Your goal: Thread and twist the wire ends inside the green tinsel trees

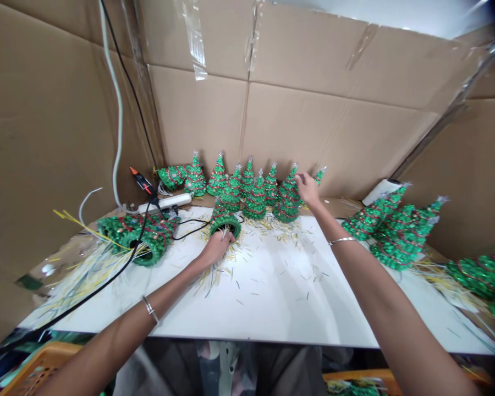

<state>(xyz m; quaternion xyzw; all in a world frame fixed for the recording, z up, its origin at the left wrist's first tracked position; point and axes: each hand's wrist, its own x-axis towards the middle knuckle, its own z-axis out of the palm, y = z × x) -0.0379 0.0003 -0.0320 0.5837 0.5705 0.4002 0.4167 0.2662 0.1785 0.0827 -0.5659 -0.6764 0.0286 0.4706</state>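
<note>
A small green tinsel Christmas tree (223, 213) lies tipped on the table, its hollow base facing me. At that opening my left hand (216, 247) is closed around the bundle of thin wires coming out of it. Farther back, my right hand (308, 188) has its fingers bent together beside the top of a standing Christmas tree (287, 199). Whether those fingertips grip the tip, I cannot tell. Behind my right hand another tree tip (319, 175) shows, its lower part hidden.
Several small trees (194, 177) stand along the cardboard wall (313, 121). More trees with long wires (148, 242) lie at left, near a black cable, a power strip (167, 203) and an orange-tipped tool (142, 181). Trees (396, 236) stand at right. Wire clippings cover the white table (272, 308).
</note>
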